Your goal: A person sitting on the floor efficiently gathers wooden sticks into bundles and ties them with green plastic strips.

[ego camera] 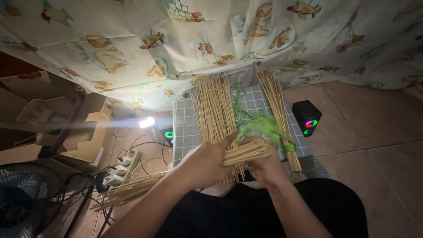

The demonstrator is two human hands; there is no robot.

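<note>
My left hand (pixel 206 161) and my right hand (pixel 263 166) together grip a small bundle of thin bamboo sticks (pixel 245 152), held crosswise over the near edge of a grey checked board (pixel 183 125). A large loose pile of sticks (pixel 214 110) lies lengthwise on the board under my left hand. A tied bundle of sticks (pixel 280 110) lies at the board's right, bound near its lower end with green string. Loose green string (pixel 260 124) is heaped between the two piles.
A black speaker with coloured lights (pixel 307 117) stands right of the board; a second one (pixel 168 135) sits left of it. More sticks (pixel 128 188) lie on the floor by a power strip (pixel 121 169), cables and a fan (pixel 24 200). Cardboard (pixel 83 132) and a patterned cloth (pixel 211 39) surround the area.
</note>
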